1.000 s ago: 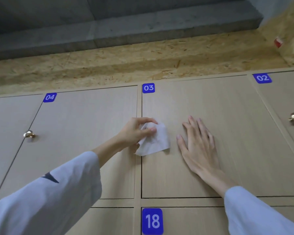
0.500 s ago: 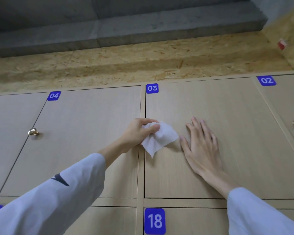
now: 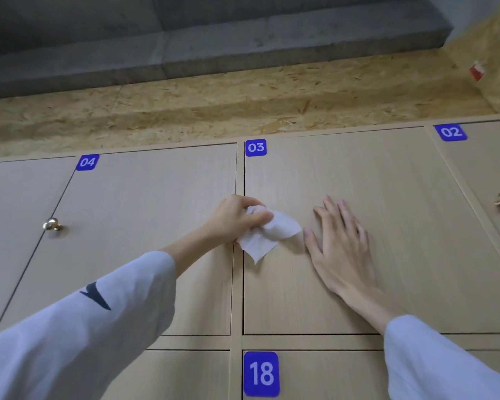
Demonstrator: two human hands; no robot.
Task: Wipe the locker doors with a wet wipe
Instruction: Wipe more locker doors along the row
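Head view: the left hand [image 3: 233,217] is pinching the bunched wipe [image 3: 267,233] against door 03 [image 3: 387,197] at its left edge, likely gathering a fresh face. Just right, the right hand [image 3: 339,243] is lying flat, fingers spread, probably bracing the door.

Chipboard wall [image 3: 243,111] (grey concrete [image 3: 214,39] above)

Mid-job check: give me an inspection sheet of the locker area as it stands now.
Surface: door 03, closed, pale wood.
Job's things: wet wipe, crumpled, against door 03 near its left edge.
Clutter: nothing seen.
Grippers: left hand pinches the wipe; right hand rests flat on door 03, fingers straight.
Cables: nothing seen.
Surroundings: door 04; brass knobs; number plate 18; chipboard panel above.
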